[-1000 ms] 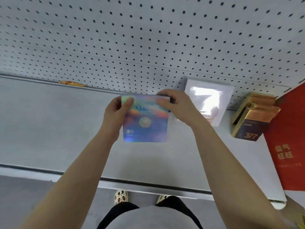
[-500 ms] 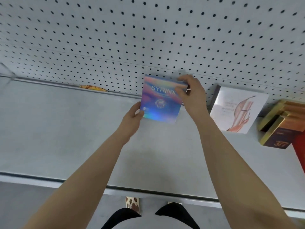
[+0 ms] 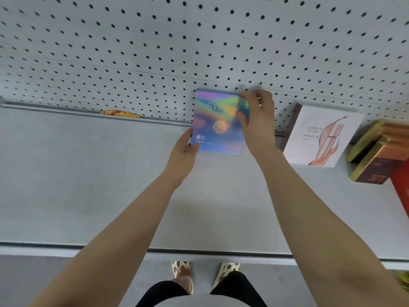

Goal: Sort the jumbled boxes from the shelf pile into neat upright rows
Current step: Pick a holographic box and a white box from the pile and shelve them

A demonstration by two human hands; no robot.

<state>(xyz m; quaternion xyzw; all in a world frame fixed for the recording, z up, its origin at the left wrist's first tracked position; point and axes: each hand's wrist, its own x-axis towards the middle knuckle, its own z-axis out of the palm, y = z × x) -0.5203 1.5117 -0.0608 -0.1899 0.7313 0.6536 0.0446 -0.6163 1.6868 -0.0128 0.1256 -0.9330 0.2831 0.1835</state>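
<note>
Right hand (image 3: 256,120) grasps top right corner of flat iridescent blue holographic box (image 3: 218,125); left hand (image 3: 184,151) pinches its lower left corner. Box upright at far edge of grey metal shelf (image 3: 88,185), against white pegboard (image 3: 199,41). Right: white illustrated box (image 3: 321,136), gold-and-navy boxes (image 3: 376,160)

4 boxes (image 3: 218,122), 2 hands (image 3: 183,155), 1 shelf (image 3: 88,185)
</note>
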